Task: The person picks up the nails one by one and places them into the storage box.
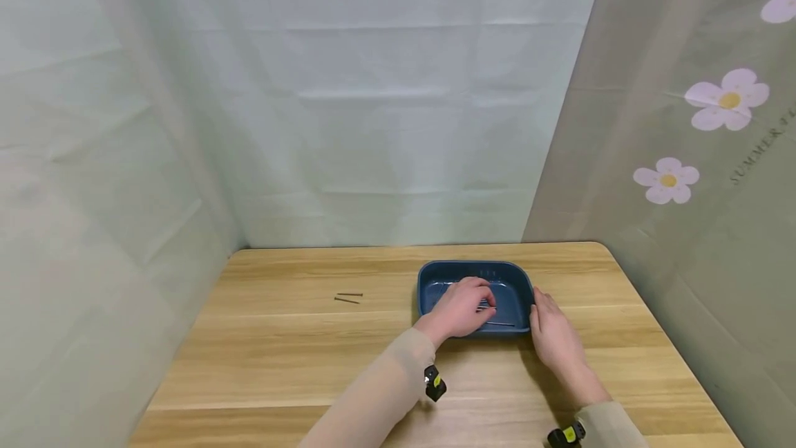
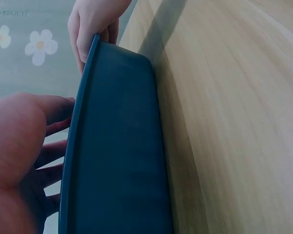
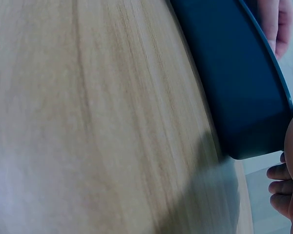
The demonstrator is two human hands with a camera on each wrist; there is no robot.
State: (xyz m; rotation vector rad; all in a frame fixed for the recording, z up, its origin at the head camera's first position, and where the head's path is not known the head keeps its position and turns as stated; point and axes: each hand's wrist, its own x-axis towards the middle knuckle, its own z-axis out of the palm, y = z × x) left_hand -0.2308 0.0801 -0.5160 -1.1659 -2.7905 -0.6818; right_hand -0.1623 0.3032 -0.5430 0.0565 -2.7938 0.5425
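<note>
A dark blue rectangular tray [image 1: 516,290] with raised walls stands on the wooden table. My left hand [image 1: 461,306] reaches inside it over the near wall, fingers bent. A thin nail-like metal piece [image 1: 484,308] shows by the thumb and fingertips; whether they pinch it cannot be made out. Another thin metal piece [image 1: 500,324] lies on the tray floor. In the left wrist view the tray's rim hides those fingertips. My right hand [image 1: 556,334] rests against the tray's right side, fingers fairly straight along the outside.
Left of the tray, two thin nail-like pieces [image 1: 348,297] lie close together on the wooden table [image 1: 280,358]. Pale curtains hang behind the table and at both sides; the right one [image 1: 622,123] has printed flowers.
</note>
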